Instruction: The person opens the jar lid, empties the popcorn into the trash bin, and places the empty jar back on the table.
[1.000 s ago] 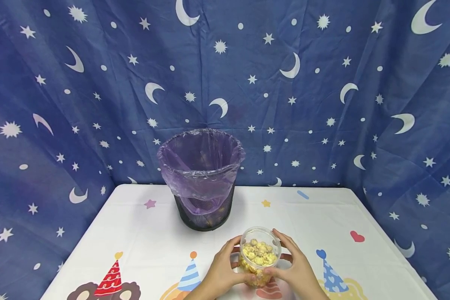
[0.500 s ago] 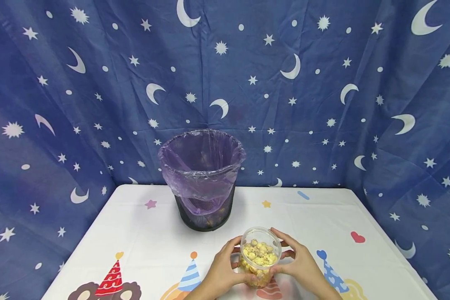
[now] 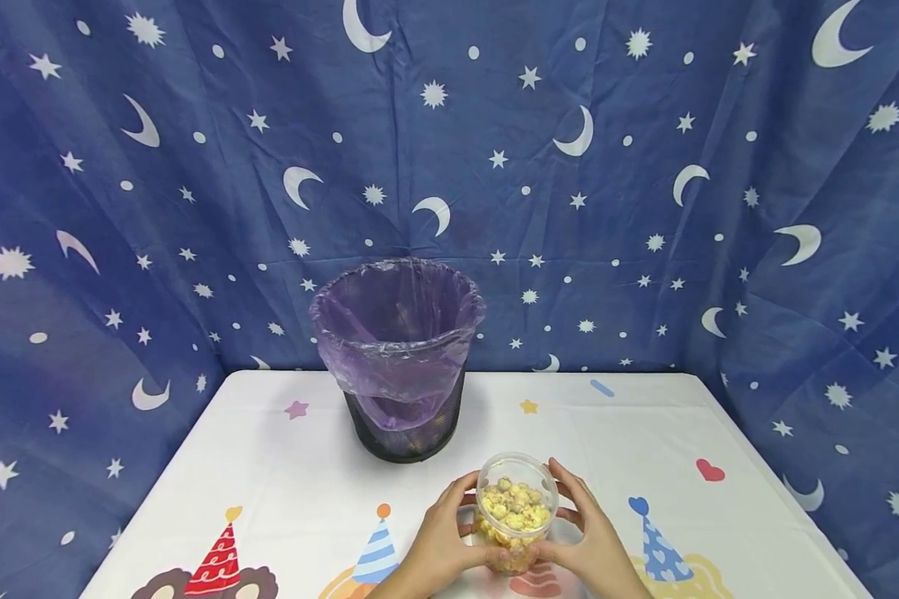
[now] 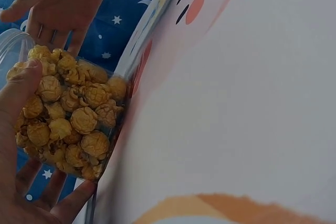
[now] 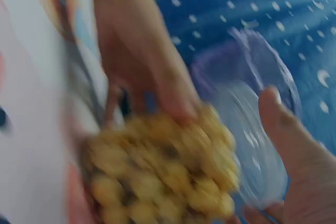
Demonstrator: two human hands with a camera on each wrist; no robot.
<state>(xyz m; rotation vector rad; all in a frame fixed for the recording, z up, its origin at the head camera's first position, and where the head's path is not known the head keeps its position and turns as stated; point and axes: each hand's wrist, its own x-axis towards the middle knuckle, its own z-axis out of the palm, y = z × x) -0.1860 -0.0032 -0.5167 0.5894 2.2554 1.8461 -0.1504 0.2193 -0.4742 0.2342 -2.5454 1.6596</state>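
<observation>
A clear plastic tub (image 3: pixel 518 470) of yellow popcorn (image 3: pixel 515 506) is low over the front of the table, its round rim facing up. My left hand (image 3: pixel 442 537) grips its left side, thumb in front and fingers behind; in the left wrist view that thumb (image 4: pixel 26 85) presses against the wall near the rim. On the other side my right hand (image 3: pixel 588 528) curves around the tub. From the right wrist its thumb (image 5: pixel 283 124) stands off the tub, and the left wrist view also shows the right hand (image 4: pixel 68 3) spread, with its thumb clear.
Behind the tub, left of centre, stands a black mesh bin (image 3: pixel 404 437) with a purple bag (image 3: pixel 397 366) folded over its rim. A white patterned cloth (image 3: pixel 270 466) covers the table. A blue curtain (image 3: pixel 449 166) with moons and stars hangs behind and at both sides.
The right hand shifted slightly outward half a second ago and is back close around the tub now. The left hand and the tub hold their place, while the head view drifts slightly.
</observation>
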